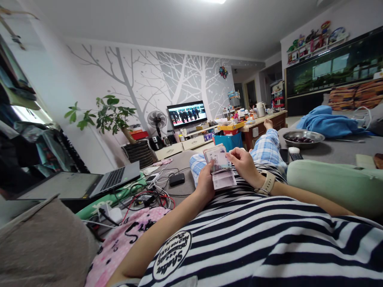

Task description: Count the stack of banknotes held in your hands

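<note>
A stack of pale purple-grey banknotes (220,159) is held up over my lap. My left hand (206,181) grips it along its left side, with the thumb across the front. Some notes (224,180) fold down below the rest of the stack. At the upper right edge, my right hand (243,162) is closed in a pinch on a banknote; the fingertips partly hide that corner. A light watch strap (267,183) circles the right wrist.
To the left lie an open laptop (115,178), tangled cables and a black box (176,179). On the right are a green cushion (332,183), a metal bowl (318,138) of dark round fruit and a blue cloth (326,121). A cluttered wooden table (279,117) stands beyond my feet.
</note>
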A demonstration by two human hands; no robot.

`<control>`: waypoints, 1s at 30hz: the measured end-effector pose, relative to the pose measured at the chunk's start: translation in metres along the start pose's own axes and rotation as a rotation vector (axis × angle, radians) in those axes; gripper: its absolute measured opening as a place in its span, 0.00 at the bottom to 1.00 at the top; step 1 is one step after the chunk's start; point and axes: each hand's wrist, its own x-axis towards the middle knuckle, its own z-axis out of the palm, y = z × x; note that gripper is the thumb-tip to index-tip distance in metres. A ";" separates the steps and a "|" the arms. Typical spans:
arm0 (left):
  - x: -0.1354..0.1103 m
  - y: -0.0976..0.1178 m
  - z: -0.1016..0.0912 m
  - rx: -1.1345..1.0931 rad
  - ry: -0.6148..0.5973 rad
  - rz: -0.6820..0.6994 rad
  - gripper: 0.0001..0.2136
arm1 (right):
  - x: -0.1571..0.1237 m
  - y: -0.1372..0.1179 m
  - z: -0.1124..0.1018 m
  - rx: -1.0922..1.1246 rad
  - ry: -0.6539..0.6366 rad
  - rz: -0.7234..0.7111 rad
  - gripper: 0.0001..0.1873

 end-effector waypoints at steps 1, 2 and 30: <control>0.002 0.000 0.000 -0.024 0.002 -0.023 0.12 | -0.001 -0.001 0.000 0.002 0.003 -0.006 0.15; 0.003 0.000 0.001 -0.044 0.002 -0.040 0.12 | -0.003 -0.002 -0.001 0.006 0.005 -0.014 0.15; -0.003 0.003 0.004 -0.029 0.004 0.008 0.09 | -0.018 -0.012 -0.005 0.158 -0.142 -0.092 0.22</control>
